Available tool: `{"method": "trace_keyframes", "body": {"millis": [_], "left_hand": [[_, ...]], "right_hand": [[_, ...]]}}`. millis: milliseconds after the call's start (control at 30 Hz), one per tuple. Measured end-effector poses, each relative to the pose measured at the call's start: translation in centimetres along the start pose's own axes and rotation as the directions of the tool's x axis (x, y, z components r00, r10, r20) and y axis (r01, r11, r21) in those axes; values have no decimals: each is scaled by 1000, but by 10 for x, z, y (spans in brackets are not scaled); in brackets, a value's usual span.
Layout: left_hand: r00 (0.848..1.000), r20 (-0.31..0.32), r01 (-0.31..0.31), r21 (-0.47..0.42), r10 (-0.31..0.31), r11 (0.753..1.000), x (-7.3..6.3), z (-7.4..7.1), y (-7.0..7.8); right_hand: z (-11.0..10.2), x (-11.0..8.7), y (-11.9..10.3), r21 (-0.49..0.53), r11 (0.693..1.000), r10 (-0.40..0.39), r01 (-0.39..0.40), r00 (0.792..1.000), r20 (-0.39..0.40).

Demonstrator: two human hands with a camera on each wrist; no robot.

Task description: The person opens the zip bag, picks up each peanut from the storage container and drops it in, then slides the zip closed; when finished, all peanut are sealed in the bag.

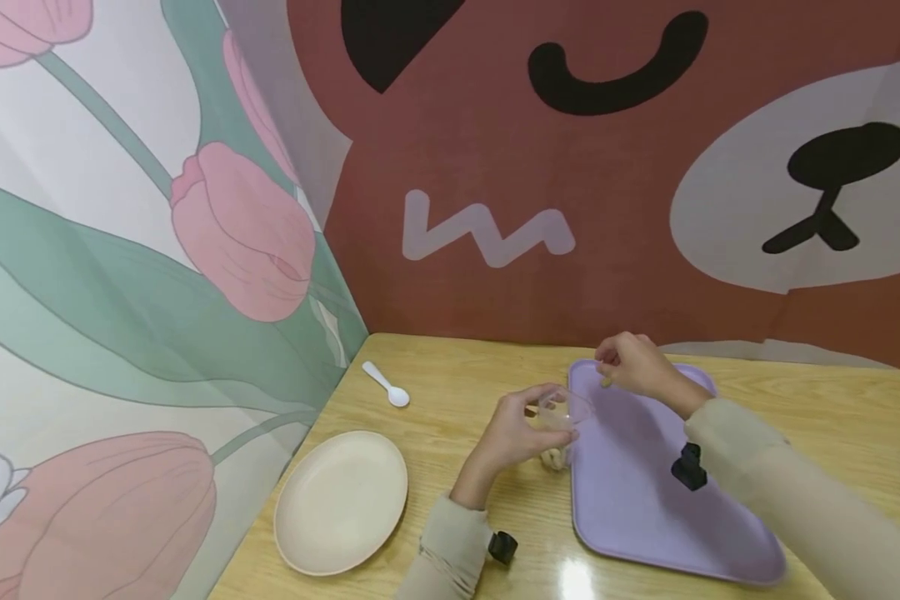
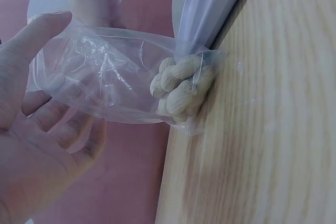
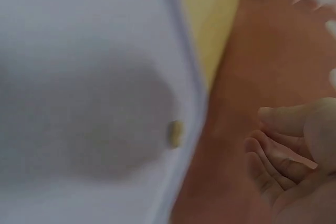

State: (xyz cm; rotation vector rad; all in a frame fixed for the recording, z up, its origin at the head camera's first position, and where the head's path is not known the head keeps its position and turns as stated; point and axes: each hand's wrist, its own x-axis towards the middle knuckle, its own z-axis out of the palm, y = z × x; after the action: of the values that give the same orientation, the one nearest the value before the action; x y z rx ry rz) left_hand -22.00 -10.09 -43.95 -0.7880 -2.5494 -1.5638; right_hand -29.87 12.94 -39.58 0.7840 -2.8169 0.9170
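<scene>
My left hand (image 1: 521, 429) grips a clear plastic bag (image 2: 113, 72) by its top, thumb on one side and fingers on the other, spreading the mouth wide. Several unshelled peanuts (image 2: 184, 85) sit in the bottom of the bag, low over the wooden table beside the purple tray (image 1: 622, 500). Over the tray's far left corner hovers my right hand (image 1: 637, 364), its fingers loosely bent with nothing between them in the right wrist view. One peanut (image 3: 176, 134) lies on the tray near its rim, just below that hand.
A round cream plate (image 1: 341, 504) stands on the table to the left. Behind it lies a white spoon (image 1: 386, 385). A printed cloth with a bear face (image 1: 495, 158) rises along the table's back edge, and a tulip-patterned one (image 1: 120, 275) along the left.
</scene>
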Motion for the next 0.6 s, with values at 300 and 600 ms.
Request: {"method": "trace_keyframes", "body": {"millis": [300,600], "left_hand": [[1000,-5,1,-9,-1,1000,-1,0,0],[1000,-9,-1,2,1,1000,0,-3,-1]], "right_hand": [[32,9,49,-84,996,19,-19,1000,-9],[47,11,65,-41,998,-38,37,999,-22]]}}
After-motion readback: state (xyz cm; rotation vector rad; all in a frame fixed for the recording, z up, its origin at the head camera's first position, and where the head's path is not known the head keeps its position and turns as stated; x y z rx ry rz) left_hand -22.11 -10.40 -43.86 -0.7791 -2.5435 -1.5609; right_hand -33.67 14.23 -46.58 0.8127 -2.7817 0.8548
